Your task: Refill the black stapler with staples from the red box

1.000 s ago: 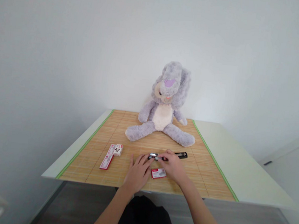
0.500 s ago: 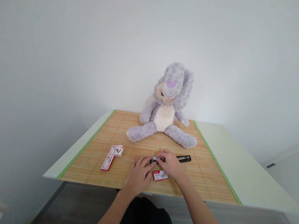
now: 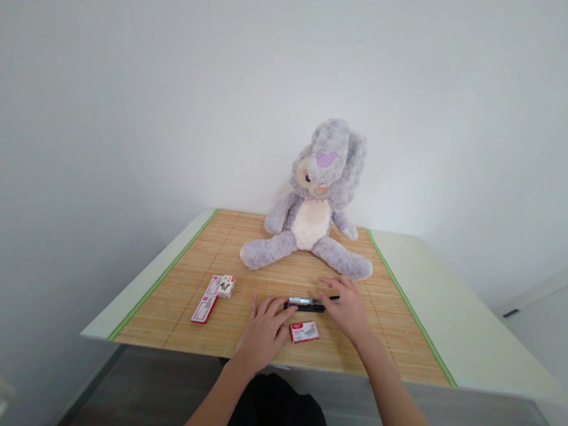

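My right hand (image 3: 350, 306) lies open over the far end of the black stapler (image 3: 305, 303) on the bamboo mat (image 3: 259, 264), my left hand (image 3: 263, 328) flat beside it; it looks stiff, smooth and smallish, best pinched mid-body.

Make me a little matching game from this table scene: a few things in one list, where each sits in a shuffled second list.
Things:
1. plush rabbit
2. black stapler
3. small red box
4. pair of red boxes

Places:
A. between the two hands, near the mat's front edge
B. left part of the mat
C. seated at the back, against the wall
D. under the right hand's fingers, left hand at its other end

Pairs: 1-C, 2-D, 3-A, 4-B
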### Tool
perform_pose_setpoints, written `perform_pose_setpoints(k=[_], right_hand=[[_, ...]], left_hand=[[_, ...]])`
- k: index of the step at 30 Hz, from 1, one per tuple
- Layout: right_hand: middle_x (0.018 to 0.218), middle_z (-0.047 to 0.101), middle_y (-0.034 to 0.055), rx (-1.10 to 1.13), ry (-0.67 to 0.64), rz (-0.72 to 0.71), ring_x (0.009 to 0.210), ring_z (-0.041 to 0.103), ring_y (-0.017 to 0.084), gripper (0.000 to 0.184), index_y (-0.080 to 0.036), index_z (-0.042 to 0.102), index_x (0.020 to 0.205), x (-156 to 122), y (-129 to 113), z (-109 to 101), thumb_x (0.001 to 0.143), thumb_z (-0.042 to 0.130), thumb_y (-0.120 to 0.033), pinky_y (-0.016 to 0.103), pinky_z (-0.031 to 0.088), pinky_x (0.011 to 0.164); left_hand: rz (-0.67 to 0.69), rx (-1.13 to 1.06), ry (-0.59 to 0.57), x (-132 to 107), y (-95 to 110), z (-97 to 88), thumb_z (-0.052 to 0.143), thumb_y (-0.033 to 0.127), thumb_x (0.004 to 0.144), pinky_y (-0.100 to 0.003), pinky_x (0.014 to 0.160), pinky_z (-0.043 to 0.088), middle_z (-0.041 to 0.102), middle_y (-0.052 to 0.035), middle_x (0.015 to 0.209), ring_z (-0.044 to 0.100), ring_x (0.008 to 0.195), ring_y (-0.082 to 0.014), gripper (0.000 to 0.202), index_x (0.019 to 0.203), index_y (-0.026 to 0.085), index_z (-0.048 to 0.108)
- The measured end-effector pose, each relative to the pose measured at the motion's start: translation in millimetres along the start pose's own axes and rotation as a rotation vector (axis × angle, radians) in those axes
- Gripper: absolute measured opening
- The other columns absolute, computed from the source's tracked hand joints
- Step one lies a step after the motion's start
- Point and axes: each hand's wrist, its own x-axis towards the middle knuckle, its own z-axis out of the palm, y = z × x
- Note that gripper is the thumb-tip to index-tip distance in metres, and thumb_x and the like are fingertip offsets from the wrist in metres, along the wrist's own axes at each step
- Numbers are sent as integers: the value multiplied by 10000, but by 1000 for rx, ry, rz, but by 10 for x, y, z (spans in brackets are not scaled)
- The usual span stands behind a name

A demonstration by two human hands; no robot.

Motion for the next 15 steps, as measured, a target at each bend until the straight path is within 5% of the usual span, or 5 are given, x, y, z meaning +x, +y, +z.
perform_pose_setpoints(k=[3,8,15], right_hand=[[1123,651,101,-22,118,132,1104,593,300,479,-257,687,1311,-130,413,-183,891,639,-482,482,459,1046],[1167,654,72,170,-104,297,887,651,218,668,-277,579,1434,-387,868,-287,851,657,-593,396,557,879],[1311,610,105,-44,188,115,1272,536,308,508,-294,632,1357,-420,608,-158,884,634,-478,526,391,1152]], left_hand=[[-1,-10,-3,5,1,-3,510,142,923,-628,1298,53,534,26,1498,398,1422,-249,614,1461,437,522],[-10,-13,-1,4,-2,-1,512,150,926,-624,1299,67,533,25,1498,404,1414,-249,601,1455,433,531],[-10,-9,-2,2,-4,11,516,138,921,-623,1295,80,533,19,1495,407,1408,-240,612,1460,426,523]])
